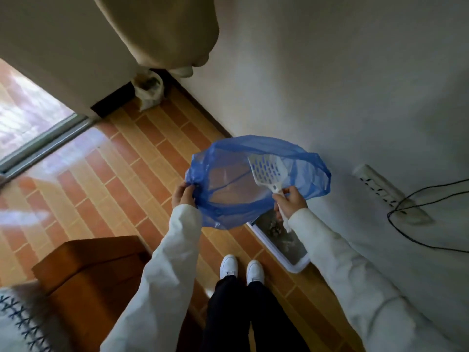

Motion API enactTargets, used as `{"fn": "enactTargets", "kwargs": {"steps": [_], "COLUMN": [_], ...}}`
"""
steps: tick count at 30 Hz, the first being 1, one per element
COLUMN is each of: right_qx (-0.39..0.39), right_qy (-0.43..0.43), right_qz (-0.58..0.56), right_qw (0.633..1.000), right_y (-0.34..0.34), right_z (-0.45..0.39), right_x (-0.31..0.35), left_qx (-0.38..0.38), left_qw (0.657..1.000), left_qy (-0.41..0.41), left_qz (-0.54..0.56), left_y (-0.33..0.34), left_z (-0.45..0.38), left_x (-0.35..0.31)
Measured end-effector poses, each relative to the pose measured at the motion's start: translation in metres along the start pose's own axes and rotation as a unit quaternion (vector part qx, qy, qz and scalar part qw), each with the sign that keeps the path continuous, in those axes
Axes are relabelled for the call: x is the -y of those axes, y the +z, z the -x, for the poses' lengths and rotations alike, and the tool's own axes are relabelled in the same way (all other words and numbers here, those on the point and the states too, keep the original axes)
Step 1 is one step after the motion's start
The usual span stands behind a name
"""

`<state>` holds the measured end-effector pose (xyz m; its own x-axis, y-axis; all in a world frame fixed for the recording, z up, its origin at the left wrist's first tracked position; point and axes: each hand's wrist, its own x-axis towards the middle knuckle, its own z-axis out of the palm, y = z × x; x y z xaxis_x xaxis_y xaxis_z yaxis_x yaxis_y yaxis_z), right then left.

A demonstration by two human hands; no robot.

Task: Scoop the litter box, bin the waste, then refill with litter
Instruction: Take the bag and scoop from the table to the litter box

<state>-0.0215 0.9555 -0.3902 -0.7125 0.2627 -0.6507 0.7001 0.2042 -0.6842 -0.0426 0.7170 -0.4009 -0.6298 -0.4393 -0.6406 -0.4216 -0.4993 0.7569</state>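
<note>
A thin blue plastic bag [228, 179] is held open in front of me, above the floor. My left hand [183, 193] pinches its left rim. My right hand [289, 200] grips the handle of a white slotted litter scoop [266, 171] and holds the bag's right rim; the scoop's blade lies over the bag's mouth. Below my right arm a white litter box [295, 266] with grey litter stands on the floor against the wall, partly hidden by the bag and my sleeve.
A brown wooden piece of furniture [94, 270] stands at the lower left. A white bag [149, 94] sits in the far corner under a beige curtain [162, 29]. A power strip [378, 184] and black cable [416, 207] hang on the right wall. My white shoes [241, 270] stand on tiled floor.
</note>
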Motion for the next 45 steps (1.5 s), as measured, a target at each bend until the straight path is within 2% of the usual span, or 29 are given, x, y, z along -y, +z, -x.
{"fn": "enactTargets", "kwargs": {"steps": [7, 18, 28, 32, 36, 38, 39, 42, 45], "right_qx": [0.024, 0.067, 0.051, 0.040, 0.039, 0.037, 0.034, 0.032, 0.026], "right_qy": [-0.035, -0.067, -0.080, -0.109, -0.144, -0.155, -0.159, -0.162, -0.170], "right_qz": [0.001, 0.074, 0.111, 0.158, 0.190, 0.199, 0.201, 0.203, 0.191], "right_qw": [0.999, 0.993, 0.989, 0.981, 0.970, 0.967, 0.966, 0.965, 0.966], "right_y": [0.055, 0.145, 0.198, 0.200, 0.188, 0.179, 0.174, 0.158, 0.137], "right_z": [-0.105, -0.285, -0.420, -0.435, -0.425, -0.415, -0.410, -0.394, -0.378], "right_x": [-0.076, -0.212, -0.291, -0.308, -0.318, -0.326, -0.330, -0.345, -0.360], "left_qx": [-0.017, 0.033, 0.055, 0.035, 0.030, 0.033, 0.032, 0.025, 0.008], "left_qw": [0.998, 0.996, 0.995, 0.997, 0.992, 0.970, 0.947, 0.869, 0.781], "left_qy": [-0.017, -0.022, -0.044, 0.006, 0.114, 0.192, 0.237, 0.345, 0.466], "left_qz": [0.062, 0.078, 0.076, 0.064, -0.046, -0.149, -0.212, -0.353, -0.415], "left_y": [-0.020, -0.049, -0.047, -0.054, -0.060, -0.064, -0.066, -0.070, -0.073], "left_z": [-0.092, -0.261, -0.377, -0.386, -0.382, -0.377, -0.374, -0.365, -0.356], "left_x": [0.088, 0.252, 0.390, 0.420, 0.433, 0.439, 0.442, 0.449, 0.456]}}
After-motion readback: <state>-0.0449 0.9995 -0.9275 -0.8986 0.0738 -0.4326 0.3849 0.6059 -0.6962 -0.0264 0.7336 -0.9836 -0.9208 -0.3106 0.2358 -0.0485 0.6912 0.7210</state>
